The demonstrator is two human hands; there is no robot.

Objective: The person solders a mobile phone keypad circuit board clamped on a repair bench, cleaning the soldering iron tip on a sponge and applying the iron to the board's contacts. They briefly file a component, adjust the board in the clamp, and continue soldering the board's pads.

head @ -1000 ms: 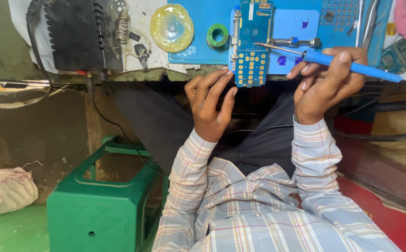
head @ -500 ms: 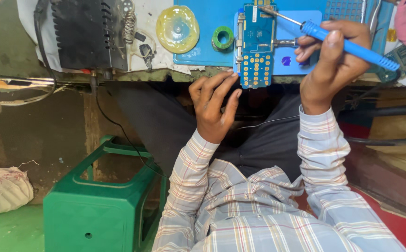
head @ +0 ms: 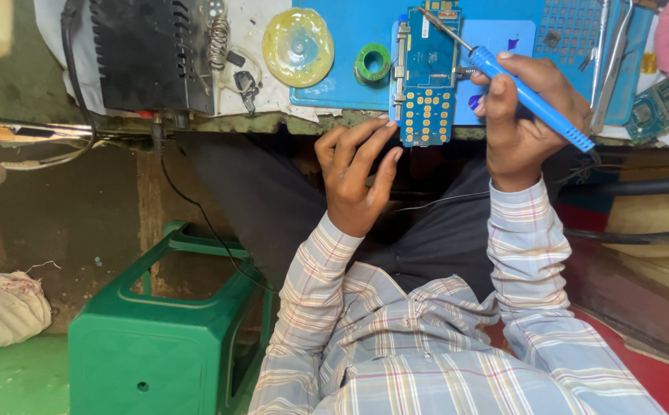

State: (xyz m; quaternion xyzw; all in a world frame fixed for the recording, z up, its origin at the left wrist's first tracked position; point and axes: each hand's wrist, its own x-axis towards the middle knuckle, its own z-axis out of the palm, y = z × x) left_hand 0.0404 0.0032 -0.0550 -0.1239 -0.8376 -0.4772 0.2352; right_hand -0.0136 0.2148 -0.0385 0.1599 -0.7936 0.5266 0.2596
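Note:
A blue phone circuit board with a gold keypad grid lies on the blue work mat, its lower end overhanging the bench edge. My right hand grips a blue-handled soldering iron; its metal tip rests over the upper part of the board. My left hand hangs just below the bench edge, fingers apart, fingertips near the board's lower end, holding nothing that I can see. A thin wire runs across my lap between the hands.
A green solder spool and a yellowish round dish sit left of the board. A black power unit stands further left, tweezers and another board to the right. A green plastic stool stands by my knee.
My right hand has lifted and swung the soldering iron so its tip moved from below the board's right side up onto the upper board. My left hand has barely moved.

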